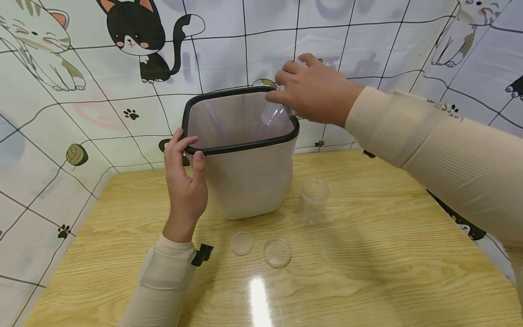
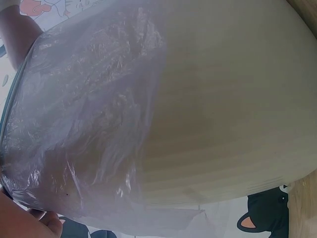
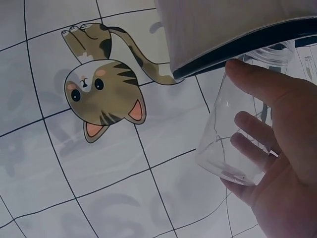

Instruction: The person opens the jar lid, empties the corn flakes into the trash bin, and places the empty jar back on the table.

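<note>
My right hand [image 1: 314,93] holds a clear plastic jar [image 1: 274,114] at the right rim of a bin [image 1: 251,181]. The jar is tilted with its mouth end over the bin's opening; the right wrist view shows fingers and thumb round the see-through jar [image 3: 230,134], and nothing visible inside. With its thumb outside and a finger over the top, my left hand [image 1: 185,193] grips the bin's black rim at the left front corner. A thin translucent bag [image 2: 89,109] lines the bin and hangs over its outside in the left wrist view.
A second clear jar [image 1: 313,202] stands upright, lidless, on the wooden table [image 1: 367,254] right of the bin. Two round clear lids [image 1: 242,244] lie flat in front of the bin. Behind is a cloth [image 1: 269,50] printed with cats and grid lines.
</note>
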A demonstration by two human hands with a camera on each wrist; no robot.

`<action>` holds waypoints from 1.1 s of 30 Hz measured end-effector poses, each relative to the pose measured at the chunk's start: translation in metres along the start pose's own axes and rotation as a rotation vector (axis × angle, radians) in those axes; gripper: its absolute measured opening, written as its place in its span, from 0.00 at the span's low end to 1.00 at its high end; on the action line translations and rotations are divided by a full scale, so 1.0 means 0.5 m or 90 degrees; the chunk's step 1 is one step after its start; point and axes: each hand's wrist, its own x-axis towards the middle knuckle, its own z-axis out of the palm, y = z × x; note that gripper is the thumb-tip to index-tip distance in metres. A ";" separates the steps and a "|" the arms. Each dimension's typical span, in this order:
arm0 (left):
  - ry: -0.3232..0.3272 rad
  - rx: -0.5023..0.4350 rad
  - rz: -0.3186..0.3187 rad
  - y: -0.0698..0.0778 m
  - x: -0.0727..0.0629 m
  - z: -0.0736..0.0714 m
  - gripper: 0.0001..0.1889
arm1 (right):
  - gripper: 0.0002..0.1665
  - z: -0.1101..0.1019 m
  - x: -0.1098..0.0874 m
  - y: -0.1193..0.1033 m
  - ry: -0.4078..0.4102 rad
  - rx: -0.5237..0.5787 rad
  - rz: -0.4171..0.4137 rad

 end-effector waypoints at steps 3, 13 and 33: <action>-0.002 0.005 0.000 -0.001 0.000 0.000 0.34 | 0.37 0.002 -0.002 0.003 0.006 0.002 0.003; 0.000 -0.001 -0.012 0.002 0.000 0.001 0.33 | 0.35 0.001 -0.006 0.009 0.021 0.005 -0.002; -0.004 -0.001 -0.011 0.002 0.001 -0.001 0.34 | 0.36 0.005 -0.028 0.001 0.076 0.060 0.062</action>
